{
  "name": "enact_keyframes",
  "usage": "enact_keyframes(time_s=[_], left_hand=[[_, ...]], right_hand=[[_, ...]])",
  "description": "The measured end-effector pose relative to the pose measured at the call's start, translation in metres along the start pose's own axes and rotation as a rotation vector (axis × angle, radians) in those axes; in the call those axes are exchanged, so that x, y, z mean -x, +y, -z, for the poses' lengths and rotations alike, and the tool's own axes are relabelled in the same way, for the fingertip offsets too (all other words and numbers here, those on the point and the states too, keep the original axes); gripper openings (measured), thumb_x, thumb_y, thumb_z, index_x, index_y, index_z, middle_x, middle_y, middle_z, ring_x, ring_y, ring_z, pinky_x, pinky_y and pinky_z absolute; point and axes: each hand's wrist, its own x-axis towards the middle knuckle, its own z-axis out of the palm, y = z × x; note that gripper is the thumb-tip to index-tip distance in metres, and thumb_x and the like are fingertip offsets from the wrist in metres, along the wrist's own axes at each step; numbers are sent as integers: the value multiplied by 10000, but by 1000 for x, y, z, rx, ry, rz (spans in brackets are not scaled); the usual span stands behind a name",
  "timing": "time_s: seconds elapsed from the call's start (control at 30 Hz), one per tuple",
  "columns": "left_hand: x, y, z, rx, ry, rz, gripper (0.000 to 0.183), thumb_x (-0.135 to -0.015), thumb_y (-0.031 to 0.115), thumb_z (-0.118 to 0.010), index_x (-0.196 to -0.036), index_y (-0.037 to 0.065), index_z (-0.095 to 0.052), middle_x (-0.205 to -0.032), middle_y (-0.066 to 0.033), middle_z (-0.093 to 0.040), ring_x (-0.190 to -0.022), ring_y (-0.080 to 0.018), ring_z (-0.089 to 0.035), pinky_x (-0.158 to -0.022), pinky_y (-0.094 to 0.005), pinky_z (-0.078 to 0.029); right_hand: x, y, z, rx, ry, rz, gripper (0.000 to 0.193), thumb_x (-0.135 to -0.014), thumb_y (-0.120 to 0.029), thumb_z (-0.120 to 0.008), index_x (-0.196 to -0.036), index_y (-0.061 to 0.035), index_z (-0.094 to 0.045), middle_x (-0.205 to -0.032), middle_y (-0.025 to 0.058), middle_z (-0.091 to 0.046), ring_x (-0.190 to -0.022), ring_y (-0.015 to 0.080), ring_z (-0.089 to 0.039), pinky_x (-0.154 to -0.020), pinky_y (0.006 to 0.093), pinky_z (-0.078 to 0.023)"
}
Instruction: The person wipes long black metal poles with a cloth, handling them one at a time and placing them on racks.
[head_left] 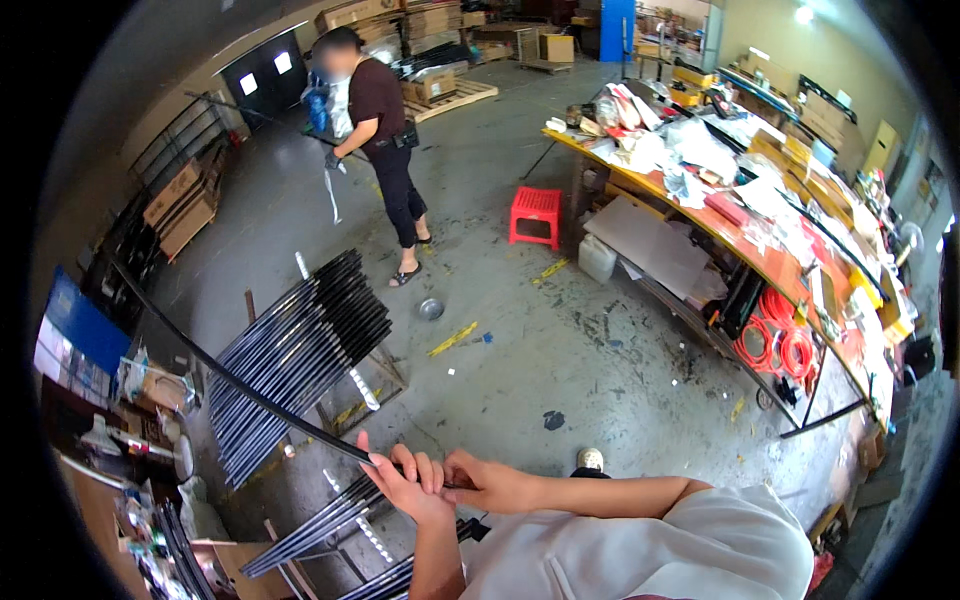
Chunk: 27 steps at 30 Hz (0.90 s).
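Observation:
A long black pole [262, 400] runs slantwise from my hands to the upper left. My left hand [408, 484] is closed round its near end, the thumb sticking up beside it. Right behind it, my right hand [470, 482] touches the left and has its fingers curled round the same pole; the pole's very end is mostly hidden. Beyond the hands, a rack [362, 388] with white wrapped bars carries a row of several similar black poles [290, 360]. More black poles [312, 532] lie on a second rack close to my left forearm.
Across the floor a co-worker [375, 130] in dark clothes holds another pole and a white strip. A red stool [536, 216] stands by a cluttered long table [690, 207] on the right. A metal bowl [431, 309] sits on the floor. Cardboard stacks [183, 210] are at the left.

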Motion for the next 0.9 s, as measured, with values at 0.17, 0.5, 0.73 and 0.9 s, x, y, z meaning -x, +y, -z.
enact_keyframes(time_s=[0.17, 0.5, 0.73, 0.9], left_hand=[[-24, 6, 19, 153, -64, 40, 337, -959, 307, -397, -1283, 211, -389, -573, 23, -309, -349, -48, -221, -264, -184, -193], [-66, 35, 56, 293, -40, -93, 252, -965, 259, -384, -1193, 172, -450, -556, 12, -317, -359, -60, -254, -263, -192, -214], [-59, 38, 48, 208, 21, -79, 185, -953, 264, -423, -1108, 178, -476, -553, 20, -324, -358, -71, -255, -277, -200, -219], [-23, 9, 38, 209, 34, 101, 141, -944, 311, -434, -963, 183, -490, -546, 47, -292, -374, -53, -235, -300, -190, -188]], right_hand=[[27, 4, 29, -349, -317, -160, 265, -910, -194, -532, -1083, -50, -393, -792, 29, -496, -679, 86, -479, -620, 244, -411], [94, 28, 67, -489, -322, -591, 246, -960, -275, -425, -947, -59, -541, -663, -14, -449, -527, 48, -387, -460, 203, -307], [78, 17, 52, -566, -250, -618, 155, -933, -221, -495, -956, -67, -502, -610, -22, -440, -480, 46, -347, -413, 200, -263], [39, -4, 32, -514, -136, -547, 145, -895, -160, -544, -917, -74, -430, -600, -8, -450, -487, 58, -382, -410, 205, -275]])
